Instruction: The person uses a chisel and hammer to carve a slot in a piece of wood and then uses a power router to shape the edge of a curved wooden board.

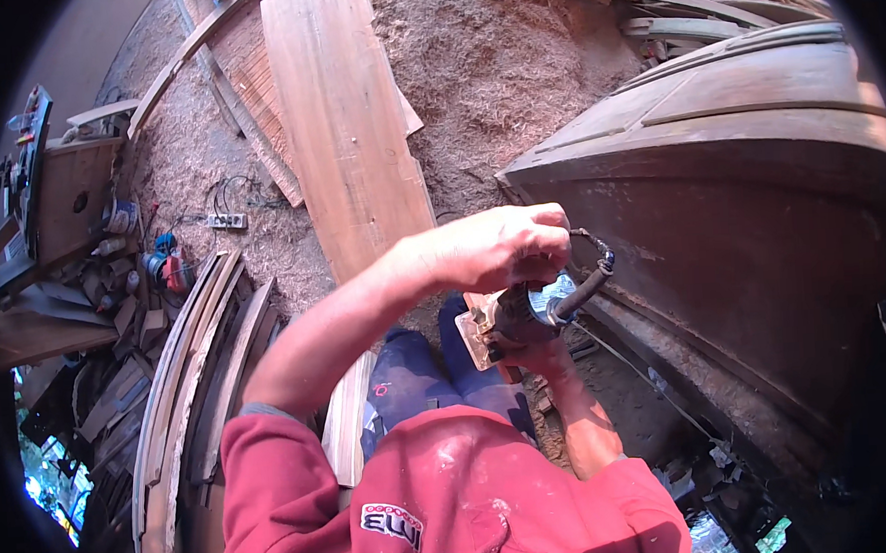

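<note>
A corded power tool that looks like a trim router (pixel 510 318) is held over my lap, its body dark. Its square, light-coloured base plate (pixel 474 339) faces left, and a silvery-blue label patch shows near its cord end. From below, my right hand (pixel 537 355) is wrapped around the tool's body. My left hand (pixel 517 248) reaches across from the left, just above the tool, with its fingers curled closed. What those fingers hold, if anything, is hidden. The black cord (pixel 589 289) leaves the tool at the right and loops up beside my left hand.
Ahead of my knees lies a long, wide wooden board (pixel 339 112) on shavings (pixel 472 65). A large brown wooden panel structure (pixel 711 222) stands close on the right. Curved wood strips (pixel 183 390), a blue-and-red power tool (pixel 169 266) and a power strip (pixel 227 221) are on the left.
</note>
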The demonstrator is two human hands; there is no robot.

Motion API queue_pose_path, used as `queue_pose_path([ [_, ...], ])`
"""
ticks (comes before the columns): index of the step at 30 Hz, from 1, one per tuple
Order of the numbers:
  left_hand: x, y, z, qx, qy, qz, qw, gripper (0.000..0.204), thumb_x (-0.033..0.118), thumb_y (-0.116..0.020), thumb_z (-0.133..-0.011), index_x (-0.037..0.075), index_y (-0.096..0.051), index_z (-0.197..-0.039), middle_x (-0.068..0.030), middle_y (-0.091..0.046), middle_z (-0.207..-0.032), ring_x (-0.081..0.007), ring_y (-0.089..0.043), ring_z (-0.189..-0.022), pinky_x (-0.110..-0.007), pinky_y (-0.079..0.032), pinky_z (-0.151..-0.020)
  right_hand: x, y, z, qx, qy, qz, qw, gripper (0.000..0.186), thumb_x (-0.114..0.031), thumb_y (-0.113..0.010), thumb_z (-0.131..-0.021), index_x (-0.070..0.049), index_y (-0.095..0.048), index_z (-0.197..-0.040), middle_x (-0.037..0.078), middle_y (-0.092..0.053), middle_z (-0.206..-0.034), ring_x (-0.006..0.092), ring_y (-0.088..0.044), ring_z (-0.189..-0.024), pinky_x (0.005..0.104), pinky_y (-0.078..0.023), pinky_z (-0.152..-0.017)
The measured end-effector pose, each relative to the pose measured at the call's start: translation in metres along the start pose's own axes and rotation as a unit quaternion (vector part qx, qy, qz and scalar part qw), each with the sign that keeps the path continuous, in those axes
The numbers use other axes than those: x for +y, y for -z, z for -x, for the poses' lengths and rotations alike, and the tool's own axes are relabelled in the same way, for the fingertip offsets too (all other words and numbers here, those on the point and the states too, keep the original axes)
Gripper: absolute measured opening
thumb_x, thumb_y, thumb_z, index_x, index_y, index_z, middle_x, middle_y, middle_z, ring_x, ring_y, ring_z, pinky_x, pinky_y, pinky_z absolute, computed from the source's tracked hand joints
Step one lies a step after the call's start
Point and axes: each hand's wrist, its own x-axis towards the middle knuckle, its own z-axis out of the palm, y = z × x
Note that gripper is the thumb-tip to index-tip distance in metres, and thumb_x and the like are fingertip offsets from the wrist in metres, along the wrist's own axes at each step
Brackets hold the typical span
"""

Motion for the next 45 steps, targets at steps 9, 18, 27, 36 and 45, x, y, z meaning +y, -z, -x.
queue_pose_path([
  [9, 0.001, 0.010, 0.006, -0.003, -0.004, 0.011, 1.000, 0.009, 0.008, -0.069, -0.091, 0.002, -0.064, -0.094, -0.0116, -0.061, -0.088, -0.0317, -0.067, -0.086, -0.043, -0.052, -0.075, -0.014, 0.006, 0.005, -0.071, 0.093, -0.165, 0.979, 0.073, 0.001, -0.082, -0.074, -0.008, -0.046, -0.137, 0.001, -0.058, -0.124, 0.0140, -0.058, -0.112, 0.0367, -0.051, -0.100],
  [18, -0.069, 0.111, 0.053, 0.218, 0.349, -0.174, 0.895, 0.036, 0.033, -0.073, -0.093, 0.011, -0.072, -0.121, -0.0131, -0.069, -0.127, -0.0259, -0.069, -0.111, -0.038, -0.054, -0.099, 0.003, -0.004, -0.040, 0.132, 0.257, -0.018, 0.957, 0.072, 0.002, -0.080, -0.075, -0.011, -0.048, -0.139, 0.001, -0.058, -0.122, 0.0162, -0.060, -0.107, 0.0355, -0.055, -0.091],
  [27, -0.212, 0.187, 0.165, 0.364, 0.498, -0.508, 0.601, 0.090, 0.076, -0.050, -0.092, 0.021, -0.032, -0.161, -0.0265, -0.023, -0.165, -0.0450, -0.020, -0.153, -0.058, -0.023, -0.122, 0.003, 0.010, -0.065, 0.158, 0.335, 0.018, 0.929, 0.070, 0.001, -0.080, -0.076, -0.010, -0.048, -0.138, 0.004, -0.059, -0.122, 0.0187, -0.061, -0.107, 0.0371, -0.055, -0.091],
  [36, -0.218, 0.211, 0.170, 0.435, 0.449, -0.434, 0.648, 0.104, 0.089, -0.047, -0.083, 0.022, -0.032, -0.160, -0.0294, -0.025, -0.163, -0.0450, -0.018, -0.154, -0.059, -0.016, -0.124, 0.003, -0.003, -0.088, 0.165, 0.372, 0.042, 0.913, 0.068, 0.000, -0.080, -0.077, -0.010, -0.049, -0.137, 0.006, -0.060, -0.122, 0.0213, -0.062, -0.107, 0.0386, -0.055, -0.092],
  [45, -0.226, 0.213, 0.178, 0.463, 0.388, -0.441, 0.663, 0.100, 0.075, -0.061, -0.086, 0.012, -0.034, -0.159, -0.0289, -0.031, -0.159, -0.0418, -0.027, -0.151, -0.053, -0.024, -0.123, 0.003, -0.018, -0.112, 0.169, 0.388, 0.045, 0.905, 0.066, -0.001, -0.079, -0.078, -0.009, -0.049, -0.136, 0.008, -0.061, -0.121, 0.0238, -0.063, -0.107, 0.0402, -0.055, -0.092],
])
